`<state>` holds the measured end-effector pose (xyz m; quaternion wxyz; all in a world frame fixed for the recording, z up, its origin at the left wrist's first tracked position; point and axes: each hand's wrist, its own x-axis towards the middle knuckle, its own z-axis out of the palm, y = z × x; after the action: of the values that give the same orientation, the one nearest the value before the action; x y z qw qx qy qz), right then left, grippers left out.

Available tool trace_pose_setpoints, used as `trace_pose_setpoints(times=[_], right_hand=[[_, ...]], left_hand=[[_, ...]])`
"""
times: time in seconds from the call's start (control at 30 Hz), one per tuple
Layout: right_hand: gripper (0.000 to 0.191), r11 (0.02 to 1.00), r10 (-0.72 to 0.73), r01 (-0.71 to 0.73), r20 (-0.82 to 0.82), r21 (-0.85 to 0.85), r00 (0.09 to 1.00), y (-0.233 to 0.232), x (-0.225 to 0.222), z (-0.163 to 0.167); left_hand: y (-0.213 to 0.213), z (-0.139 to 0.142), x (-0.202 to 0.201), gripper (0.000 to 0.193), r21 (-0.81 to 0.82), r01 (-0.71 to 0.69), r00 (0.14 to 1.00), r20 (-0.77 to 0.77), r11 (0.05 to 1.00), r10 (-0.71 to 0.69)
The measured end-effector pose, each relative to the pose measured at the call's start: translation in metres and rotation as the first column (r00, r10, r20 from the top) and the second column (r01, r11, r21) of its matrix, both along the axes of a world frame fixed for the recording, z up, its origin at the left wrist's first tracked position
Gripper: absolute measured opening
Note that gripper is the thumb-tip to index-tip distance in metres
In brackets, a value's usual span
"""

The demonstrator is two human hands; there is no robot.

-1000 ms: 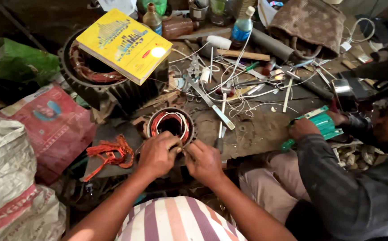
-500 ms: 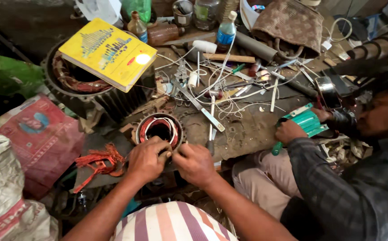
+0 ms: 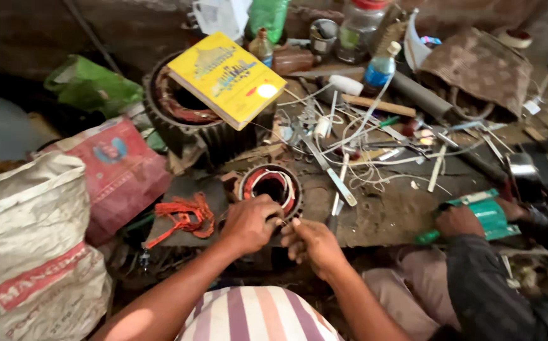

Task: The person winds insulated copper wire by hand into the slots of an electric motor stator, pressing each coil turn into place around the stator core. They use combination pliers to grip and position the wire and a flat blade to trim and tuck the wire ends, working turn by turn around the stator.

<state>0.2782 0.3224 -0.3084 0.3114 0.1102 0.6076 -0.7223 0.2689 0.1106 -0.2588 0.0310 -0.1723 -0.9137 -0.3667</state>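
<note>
A small round motor stator [image 3: 272,187] with red and white copper windings sits on a dirty work board [image 3: 387,218]. My left hand [image 3: 250,222] rests on its near rim, fingers curled around the edge. My right hand [image 3: 310,245] is just beside it, fingertips pinching something thin at the stator's near edge; what it pinches is too small to tell. A loose bundle of orange-red wire [image 3: 185,216] lies to the left of my left hand.
A larger dark stator [image 3: 185,120] stands behind with a yellow book [image 3: 233,77] on it. Sacks [image 3: 28,246] lie at left. Tools, white wires, bottles [image 3: 381,66] and sticks litter the board. Another person's hand [image 3: 460,221] rests on a green packet [image 3: 485,215] at right.
The view has drifted, placing the stator and hands lower and more central. Both hands stay at the stator's near rim, working close together. The other person's hand stays on the green packet.
</note>
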Motion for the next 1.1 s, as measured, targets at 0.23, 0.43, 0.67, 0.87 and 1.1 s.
trace_pose_setpoints(times=[0.23,0.43,0.67,0.87,1.1], right_hand=[[0.023,0.999,0.028,-0.028,-0.02,-0.016,0.999,-0.02,-0.007,-0.011],[0.01,0.492,0.768,0.47,-0.62,0.733,0.161,-0.024,-0.004,0.027],[0.021,0.634,0.598,0.332,-0.715,0.698,0.361,-0.021,0.002,0.024],[0.03,0.981,-0.091,0.136,-0.293,0.136,0.952,-0.014,0.018,-0.007],[0.024,0.862,0.212,0.235,-0.741,0.449,0.637,-0.025,0.02,0.013]], left_hand=[[-0.011,-0.011,0.004,0.008,0.014,0.021,0.997,-0.08,1.0,-0.02],[-0.013,-0.016,0.007,0.009,0.051,-0.034,0.995,-0.088,0.998,0.039],[-0.013,-0.014,0.01,0.005,0.102,-0.057,0.988,-0.138,0.993,0.071],[-0.012,-0.006,0.009,0.008,0.089,-0.06,0.997,-0.037,0.994,0.064],[-0.013,-0.002,0.008,0.01,0.057,-0.021,0.998,-0.052,0.998,0.024]])
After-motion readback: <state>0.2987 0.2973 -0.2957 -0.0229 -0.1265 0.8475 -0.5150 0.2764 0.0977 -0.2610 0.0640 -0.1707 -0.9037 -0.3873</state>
